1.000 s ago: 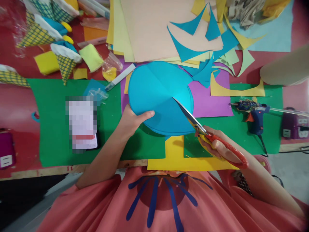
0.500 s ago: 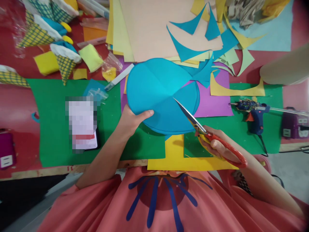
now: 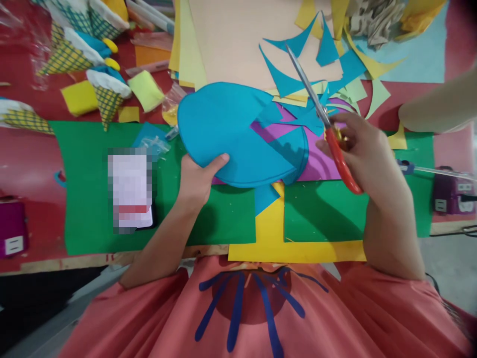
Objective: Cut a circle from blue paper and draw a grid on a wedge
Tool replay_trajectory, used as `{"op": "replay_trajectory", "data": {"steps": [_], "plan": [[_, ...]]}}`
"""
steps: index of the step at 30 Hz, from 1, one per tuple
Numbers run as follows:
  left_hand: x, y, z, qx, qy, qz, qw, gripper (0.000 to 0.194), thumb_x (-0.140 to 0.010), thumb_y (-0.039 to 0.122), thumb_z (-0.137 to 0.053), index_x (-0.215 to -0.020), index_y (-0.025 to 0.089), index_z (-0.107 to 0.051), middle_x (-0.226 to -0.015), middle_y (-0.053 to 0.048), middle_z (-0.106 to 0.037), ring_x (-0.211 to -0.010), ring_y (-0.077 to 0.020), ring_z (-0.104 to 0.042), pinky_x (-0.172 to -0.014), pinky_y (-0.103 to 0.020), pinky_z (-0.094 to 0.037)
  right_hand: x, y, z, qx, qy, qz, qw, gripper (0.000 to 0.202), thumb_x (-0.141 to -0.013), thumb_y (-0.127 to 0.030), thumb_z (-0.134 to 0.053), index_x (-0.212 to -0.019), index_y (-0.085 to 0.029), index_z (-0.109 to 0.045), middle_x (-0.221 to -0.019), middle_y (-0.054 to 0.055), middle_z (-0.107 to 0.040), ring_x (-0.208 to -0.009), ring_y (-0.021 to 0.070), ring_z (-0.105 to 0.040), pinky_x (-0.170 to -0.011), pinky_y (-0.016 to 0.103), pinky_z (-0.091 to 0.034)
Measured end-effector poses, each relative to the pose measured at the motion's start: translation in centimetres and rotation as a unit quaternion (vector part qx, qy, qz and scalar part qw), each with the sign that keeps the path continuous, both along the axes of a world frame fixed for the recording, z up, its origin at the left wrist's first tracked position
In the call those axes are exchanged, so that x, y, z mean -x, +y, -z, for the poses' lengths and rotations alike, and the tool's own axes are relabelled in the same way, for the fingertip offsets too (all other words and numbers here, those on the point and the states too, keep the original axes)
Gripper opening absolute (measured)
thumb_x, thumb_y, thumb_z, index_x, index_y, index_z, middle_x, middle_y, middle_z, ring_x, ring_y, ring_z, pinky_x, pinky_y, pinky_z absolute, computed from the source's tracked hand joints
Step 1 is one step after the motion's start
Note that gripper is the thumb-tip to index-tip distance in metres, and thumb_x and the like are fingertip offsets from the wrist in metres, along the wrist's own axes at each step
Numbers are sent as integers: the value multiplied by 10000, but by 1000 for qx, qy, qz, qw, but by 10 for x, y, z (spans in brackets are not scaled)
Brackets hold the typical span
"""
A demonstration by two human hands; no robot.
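A round blue craft sheet [image 3: 219, 129] with a slit in from its right side is held at its lower left edge by my left hand [image 3: 197, 181], thumb on top and fingers beneath. The sheet is raised and bowed, with another blue layer showing at its right. To the right, my right hand [image 3: 368, 149] grips red-handled scissors [image 3: 342, 164]. Their blades look closed, point up and left, and stand apart from the sheet. Purple sheet [image 3: 320, 159] shows beneath the blue one. Blue offcuts [image 3: 278, 74] lie beyond it.
Green sheet [image 3: 231, 219] covers the table's front, with a yellow strip [image 3: 298, 251] along the edge. A phone [image 3: 130, 189] lies at left. The glue gun [image 3: 406, 166] is mostly hidden behind my right arm. Checkered cone pieces [image 3: 67, 49] lie back left; another person's arm [image 3: 439, 104] reaches in at right.
My right hand has lifted the scissors off the blue sheet, up and to the right, and their blades have swung upward. The sheet has shifted left and bowed, its slit now gaping.
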State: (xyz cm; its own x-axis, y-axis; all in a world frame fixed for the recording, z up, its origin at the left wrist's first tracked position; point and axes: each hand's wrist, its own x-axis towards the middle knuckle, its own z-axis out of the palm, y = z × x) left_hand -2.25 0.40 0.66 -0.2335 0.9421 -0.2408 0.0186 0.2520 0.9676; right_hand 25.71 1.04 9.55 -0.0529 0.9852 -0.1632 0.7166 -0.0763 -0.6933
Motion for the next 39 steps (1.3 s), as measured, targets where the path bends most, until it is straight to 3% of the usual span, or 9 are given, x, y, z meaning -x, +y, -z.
{"op": "replay_trajectory", "data": {"steps": [4, 8, 11, 19, 23, 26, 29, 32, 39], "plan": [[2, 0, 3, -40, 24, 25, 999, 518, -661, 436, -770, -1118, 226, -648, -1085, -65, -728, -1169, -304, -630, -989, -445, -552, 16, 61, 14, -76, -208, 27, 975, 429, -794, -229, -658, -1222, -224, -624, -972, 87, -707, -969, 308, -646, -866, 439, -499], [3, 1, 5, -58, 42, 26, 997, 503, -677, 449, -752, -1117, 222, -658, -1052, -52, -731, -1183, -299, -618, -998, -430, -537, 22, 103, 34, -99, -253, 12, 962, 420, -827, -192, -630, -1247, -202, -623, -1176, 103, -683, -1088, 294, -629, -938, 438, -499], [2, 2, 5, -45, 33, 12, 998, 454, -691, 436, -720, -1090, 225, -664, -1024, -40, -732, -1128, -284, -643, -984, -415, -542, 17, 110, 43, -89, -254, 7, 963, 502, -841, -153, -624, -1339, -164, -562, -1289, 117, -629, -1183, 285, -586, -1001, 437, -465], [0, 6, -2, -25, 26, 5, 999, 411, -699, 342, -601, -1107, 289, -581, -1204, 8, -668, -1203, -242, -596, -1011, -352, -536, 17, 68, 37, -122, -235, 12, 964, 347, -941, -190, -467, -1271, -153, -567, -1309, 144, -585, -1241, 312, -430, -1062, 507, -360], [-1, 9, -8, 27, -28, -19, 999, 390, -673, 348, -645, -1040, 292, -525, -1069, 12, -692, -817, -208, -712, -702, -334, -628, 25, 36, 48, -163, -196, -88, 963, 271, -927, -189, -460, -1140, -163, -627, -1216, 135, -651, -1206, 280, -510, -1073, 459, -381], [-1, 12, -11, 39, -87, 3, 995, 290, -696, 319, -638, -963, 285, -532, -855, 35, -689, -634, -154, -684, -591, -275, -597, 27, 18, 64, -150, -164, -156, 962, 361, -899, -190, -478, -1246, -185, -575, -1308, 121, -614, -1283, 302, -481, -1084, 513, -386], [1, 15, -10, 1, -196, 37, 980, 271, -657, 219, -600, -925, 259, -595, -976, 23, -714, -956, -168, -706, -831, -250, -589, 27, 8, 75, -147, -157, -184, 959, 439, -888, -197, -469, -1321, -159, -530, -1380, 155, -561, -1292, 331, -478, -1076, 560, -393], [2, 18, -5, -40, -260, 73, 962, 315, -636, 197, -577, -938, 254, -645, -1189, 30, -677, -1286, -185, -543, -1089, -288, -453, 28, 4, 77, -149, -162, -178, 959, 469, -883, -224, -482, -1348, -162, -499, -1374, 163, -547, -1267, 345, -481, -1069, 573, -391], [-1, 12, 5, -67, -230, 113, 964, 312, -700, 321, -697, -1001, 267, -632, -1276, -20, -617, -1286, -237, -542, -1067, -347, -450, 26, 1, 76, -135, -198, -143, 960, 371, -854, -372, -583, -1145, -145, -547, -1113, 170, -561, -1132, 380, -486, -991, 588, -404]]}}
